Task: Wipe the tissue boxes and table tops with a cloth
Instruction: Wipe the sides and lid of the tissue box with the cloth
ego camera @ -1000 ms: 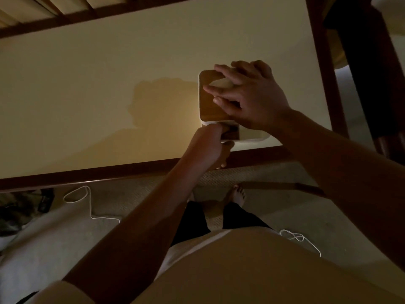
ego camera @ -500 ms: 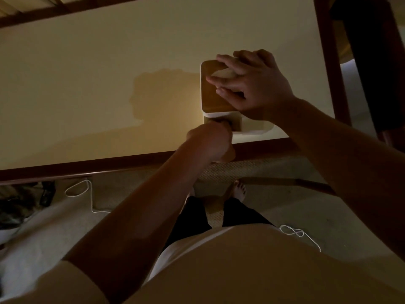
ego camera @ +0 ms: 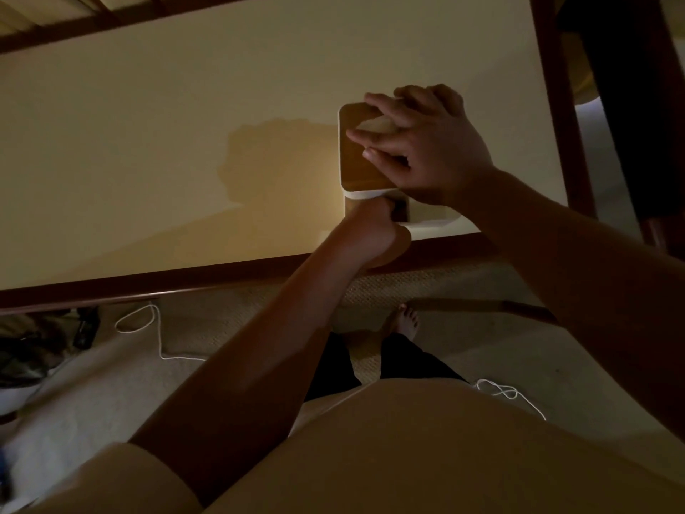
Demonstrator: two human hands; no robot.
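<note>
A white tissue box [ego camera: 433, 222] with a wooden lid stands near the front right of the cream table top [ego camera: 185, 142]. A pale tissue [ego camera: 374, 125] pokes out of the lid. My right hand [ego camera: 426, 142] lies flat on the lid, its fingers straight and spread over the tissue. My left hand [ego camera: 370, 231] is curled into a fist against the box's near side. It grips a small dark cloth [ego camera: 401, 211], mostly hidden by the fingers in the dim light.
The table has a dark wooden rim [ego camera: 185, 287] along its front and right sides. Dark furniture [ego camera: 630, 105] stands just right of the table. White cords [ego camera: 155, 328] [ego camera: 508, 393] lie on the carpet beside my bare foot [ego camera: 404, 324]. Clutter [ego camera: 37, 350] sits at far left.
My left hand has shifted a little along the near side of the box. My right hand has stayed on the lid.
</note>
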